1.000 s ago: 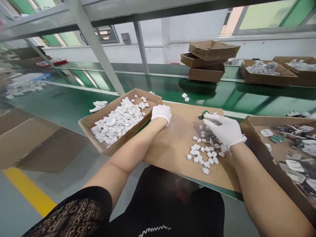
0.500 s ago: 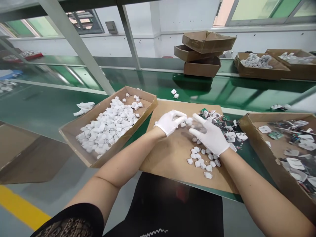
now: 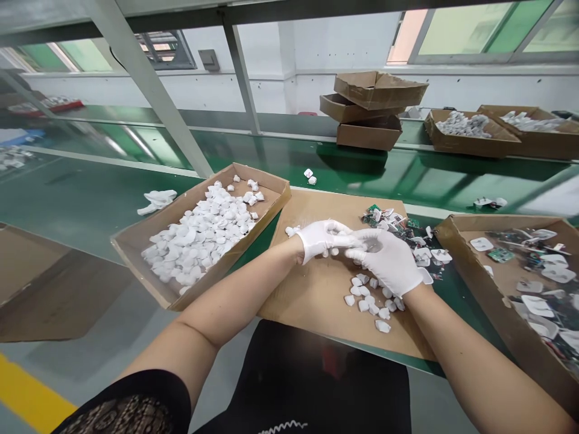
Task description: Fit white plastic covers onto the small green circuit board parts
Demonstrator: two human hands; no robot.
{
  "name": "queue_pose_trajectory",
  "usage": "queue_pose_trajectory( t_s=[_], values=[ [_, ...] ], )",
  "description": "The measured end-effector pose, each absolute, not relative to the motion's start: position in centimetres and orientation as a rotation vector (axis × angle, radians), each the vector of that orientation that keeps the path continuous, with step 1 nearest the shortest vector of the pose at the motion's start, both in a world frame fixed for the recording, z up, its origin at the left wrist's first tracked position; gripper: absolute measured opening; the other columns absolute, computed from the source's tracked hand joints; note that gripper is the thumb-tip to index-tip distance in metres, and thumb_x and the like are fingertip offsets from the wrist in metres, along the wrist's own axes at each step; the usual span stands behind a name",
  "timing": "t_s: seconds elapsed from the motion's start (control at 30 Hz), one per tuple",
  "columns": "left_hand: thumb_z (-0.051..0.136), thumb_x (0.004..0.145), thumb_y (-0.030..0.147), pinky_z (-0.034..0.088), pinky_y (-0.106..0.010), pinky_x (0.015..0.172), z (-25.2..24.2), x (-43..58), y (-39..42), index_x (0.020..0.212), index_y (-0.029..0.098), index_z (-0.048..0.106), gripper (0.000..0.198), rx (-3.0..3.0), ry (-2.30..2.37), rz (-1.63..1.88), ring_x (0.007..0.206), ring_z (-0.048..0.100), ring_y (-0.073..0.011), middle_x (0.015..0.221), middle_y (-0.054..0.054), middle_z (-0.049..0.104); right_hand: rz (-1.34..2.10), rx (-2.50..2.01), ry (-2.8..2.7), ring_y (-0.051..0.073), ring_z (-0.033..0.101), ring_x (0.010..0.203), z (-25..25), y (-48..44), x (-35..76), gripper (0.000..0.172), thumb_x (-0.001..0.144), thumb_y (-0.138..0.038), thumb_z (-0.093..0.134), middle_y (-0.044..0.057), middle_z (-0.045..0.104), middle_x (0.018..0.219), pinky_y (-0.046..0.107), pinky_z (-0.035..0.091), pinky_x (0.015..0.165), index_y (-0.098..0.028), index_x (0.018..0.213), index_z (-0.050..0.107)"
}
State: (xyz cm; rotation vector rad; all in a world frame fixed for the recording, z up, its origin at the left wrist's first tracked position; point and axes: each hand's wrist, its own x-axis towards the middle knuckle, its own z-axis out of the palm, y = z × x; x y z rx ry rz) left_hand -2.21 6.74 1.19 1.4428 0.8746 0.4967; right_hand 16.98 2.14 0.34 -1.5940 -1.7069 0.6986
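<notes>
Both my hands wear white gloves and meet above the cardboard sheet [image 3: 298, 295]. The fingers of my left hand [image 3: 322, 240] are pressed together and reach to the fingertips of my right hand [image 3: 389, 260]. My right hand's fingers are curled in against them. Whatever is pinched between them is hidden by the gloves. A few small white pieces show just below my left fingers. Several more small white plastic pieces [image 3: 382, 326] lie loose on the sheet below my right hand. Behind that hand is a heap of green circuit boards [image 3: 393, 220] with wires and white covers.
To the left, a cardboard tray [image 3: 266, 226] holds many small white pieces. Another tray [image 3: 474, 301] at right holds boards and white covers. Stacked boxes [image 3: 368, 135] stand behind on the green bench, near two white pieces [image 3: 310, 176]. A slanted metal post [image 3: 158, 96] rises at left.
My hands, apart with spread fingers before, have come together, their fingertips now meeting. The view has tilted slightly, so the surroundings sit a little lower.
</notes>
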Motion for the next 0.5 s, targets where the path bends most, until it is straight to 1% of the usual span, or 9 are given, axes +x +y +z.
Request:
queue_pose_trajectory(
  t_s=[0.1,0.13,0.2,0.27,0.33,0.4,0.43,0.5],
  values=[
    [0.080,0.072,0.054,0.033,-0.018,0.048,1.3,-2.4,6.7,0.101,0.020,0.069,0.046,1.325,0.888,0.505,0.063,0.052,-0.0096,0.075,-0.001,0.059,0.717,-1.508,-1.812,0.025,0.070,0.098,0.4,2.0,17.3,0.036,0.079,-0.039,0.069,0.003,0.076,0.108,0.039,0.056,0.088,-0.026,0.112,0.075],
    [0.082,0.070,0.053,0.034,-0.018,0.048,1.3,-2.3,6.7,0.102,0.020,0.069,0.048,1.313,0.892,0.487,0.063,0.052,-0.0098,0.075,-0.001,0.059,0.674,-1.492,-1.848,0.025,0.069,0.100,0.2,2.0,17.4,0.037,0.082,-0.038,0.064,0.002,0.075,0.111,0.039,0.055,0.089,-0.027,0.116,0.075],
    [0.085,0.067,0.049,0.030,-0.019,0.046,1.2,-2.3,6.6,0.099,0.019,0.069,0.047,1.354,0.919,0.457,0.057,0.046,-0.0080,0.070,0.001,0.056,0.574,-1.515,-1.898,0.025,0.069,0.097,-0.1,1.9,17.5,0.042,0.085,-0.034,0.059,0.003,0.075,0.109,0.040,0.055,0.088,-0.028,0.124,0.072],
    [0.088,0.064,0.045,0.027,-0.019,0.046,1.0,-2.2,6.6,0.095,0.019,0.069,0.045,1.390,0.987,0.502,0.053,0.040,-0.0057,0.067,0.003,0.054,0.592,-1.555,-1.889,0.024,0.070,0.092,-0.3,1.9,17.5,0.053,0.085,-0.033,0.058,0.003,0.076,0.107,0.041,0.056,0.086,-0.028,0.138,0.063],
    [0.089,0.061,0.041,0.029,-0.020,0.048,0.9,-2.2,6.7,0.098,0.018,0.070,0.047,1.359,1.031,0.595,0.055,0.042,-0.0053,0.072,0.003,0.057,0.732,-1.527,-1.807,0.023,0.070,0.093,-0.3,2.1,17.6,0.066,0.085,-0.034,0.061,0.003,0.076,0.111,0.041,0.057,0.088,-0.026,0.150,0.050],
    [0.089,0.063,0.041,0.035,-0.021,0.052,0.8,-2.5,6.9,0.105,0.019,0.070,0.051,1.310,1.054,0.679,0.060,0.049,-0.0066,0.082,0.000,0.062,0.857,-1.449,-1.671,0.024,0.070,0.098,-0.1,2.5,17.9,0.069,0.086,-0.038,0.064,0.004,0.075,0.116,0.040,0.057,0.089,-0.024,0.151,0.046],
    [0.088,0.064,0.042,0.038,-0.021,0.054,0.7,-2.6,7.1,0.107,0.019,0.070,0.051,1.305,1.074,0.720,0.062,0.051,-0.0073,0.086,-0.001,0.064,0.890,-1.415,-1.598,0.024,0.070,0.100,0.1,2.7,18.1,0.067,0.086,-0.040,0.064,0.005,0.075,0.115,0.040,0.058,0.089,-0.023,0.149,0.048],
    [0.085,0.068,0.040,0.044,-0.023,0.060,0.6,-3.1,7.5,0.107,0.018,0.070,0.047,1.342,1.147,0.798,0.067,0.056,-0.0093,0.091,-0.002,0.066,0.894,-1.423,-1.485,0.024,0.071,0.096,0.3,3.0,18.6,0.057,0.086,-0.043,0.065,0.005,0.076,0.108,0.037,0.059,0.083,-0.022,0.138,0.058]
  ],
)
